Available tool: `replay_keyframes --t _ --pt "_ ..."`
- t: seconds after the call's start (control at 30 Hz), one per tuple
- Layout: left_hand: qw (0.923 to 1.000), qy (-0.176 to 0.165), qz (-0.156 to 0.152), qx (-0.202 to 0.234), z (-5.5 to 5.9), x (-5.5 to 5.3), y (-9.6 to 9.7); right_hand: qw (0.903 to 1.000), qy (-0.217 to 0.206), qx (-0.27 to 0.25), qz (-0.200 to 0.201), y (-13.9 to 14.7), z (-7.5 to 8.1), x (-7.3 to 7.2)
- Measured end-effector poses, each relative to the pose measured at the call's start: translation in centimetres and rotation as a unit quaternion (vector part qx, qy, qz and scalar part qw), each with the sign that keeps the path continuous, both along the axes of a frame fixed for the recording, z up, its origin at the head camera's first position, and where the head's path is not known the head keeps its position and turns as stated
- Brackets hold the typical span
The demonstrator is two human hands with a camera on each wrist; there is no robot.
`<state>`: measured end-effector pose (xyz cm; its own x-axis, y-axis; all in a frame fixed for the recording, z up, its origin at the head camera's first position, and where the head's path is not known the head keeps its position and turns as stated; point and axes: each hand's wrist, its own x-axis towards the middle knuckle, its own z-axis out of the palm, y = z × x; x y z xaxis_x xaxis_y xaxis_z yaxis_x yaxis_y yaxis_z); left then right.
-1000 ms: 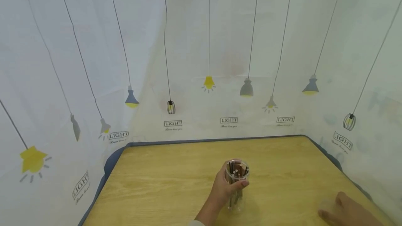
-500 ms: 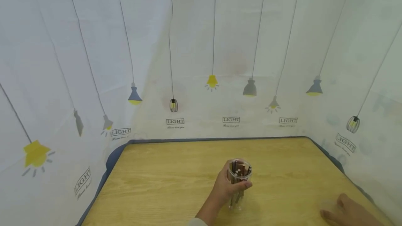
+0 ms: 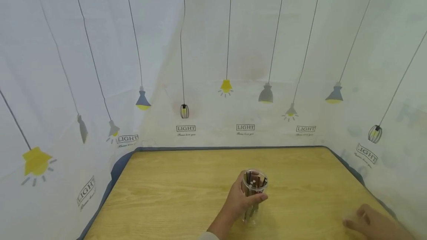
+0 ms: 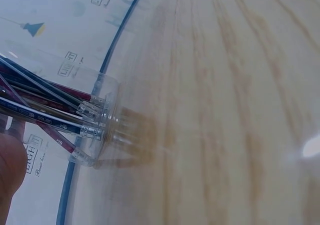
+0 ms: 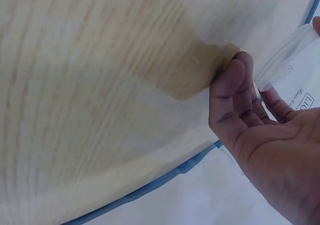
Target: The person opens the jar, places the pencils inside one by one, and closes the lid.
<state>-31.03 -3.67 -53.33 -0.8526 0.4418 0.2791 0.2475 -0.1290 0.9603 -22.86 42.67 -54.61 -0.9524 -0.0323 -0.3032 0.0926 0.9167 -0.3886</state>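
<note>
Around a clear jar (image 3: 251, 214) my left hand (image 3: 237, 197) curls its fingers and thumb. Several pencils (image 3: 255, 184) stand inside the jar, some marked HB. In the left wrist view the jar's base is at the wooden tabletop, and only part of the left thumb (image 4: 11, 165) shows. My right hand (image 3: 371, 221) is at the right side of the table with bent fingers. It pinches a clear round lid (image 5: 285, 60) at the edge of the right wrist view. In the head view that lid is faint and hard to make out.
The wooden table (image 3: 173, 188) has a dark blue edge (image 3: 120, 164). White sheets (image 3: 207, 47) printed with hanging lamps and the word LIGHT enclose it at the back and both sides.
The head view has shifted slightly. My left hand keeps hold of the jar in the same place. The right hand has moved only a little at the right side.
</note>
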Motion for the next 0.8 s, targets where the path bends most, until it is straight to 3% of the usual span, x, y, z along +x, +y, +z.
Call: replay_keyframes --t 0.03,0.07,0.2,0.43,0.8 --pt "1.0000 0.001 -0.001 0.000 0.0 0.0 0.0 0.9989 -0.017 -0.014 -0.043 -0.4 0.5 0.0" --pt "1.0000 0.001 -0.002 -0.001 0.0 0.0 0.0 0.9979 -0.022 -0.015 -0.059 -0.6 0.9 -0.1" --pt "1.0000 0.003 0.003 -0.005 0.0 0.1 0.0 0.9969 -0.018 -0.030 -0.070 -0.6 1.7 -0.4" --pt "0.9998 0.010 0.012 -0.013 0.0 0.0 0.0 0.9967 0.063 -0.040 -0.032 0.0 1.9 -1.0" --pt "0.9992 0.020 0.019 -0.030 0.1 0.2 0.0 0.9922 0.113 -0.052 -0.008 -2.2 4.9 -0.4"
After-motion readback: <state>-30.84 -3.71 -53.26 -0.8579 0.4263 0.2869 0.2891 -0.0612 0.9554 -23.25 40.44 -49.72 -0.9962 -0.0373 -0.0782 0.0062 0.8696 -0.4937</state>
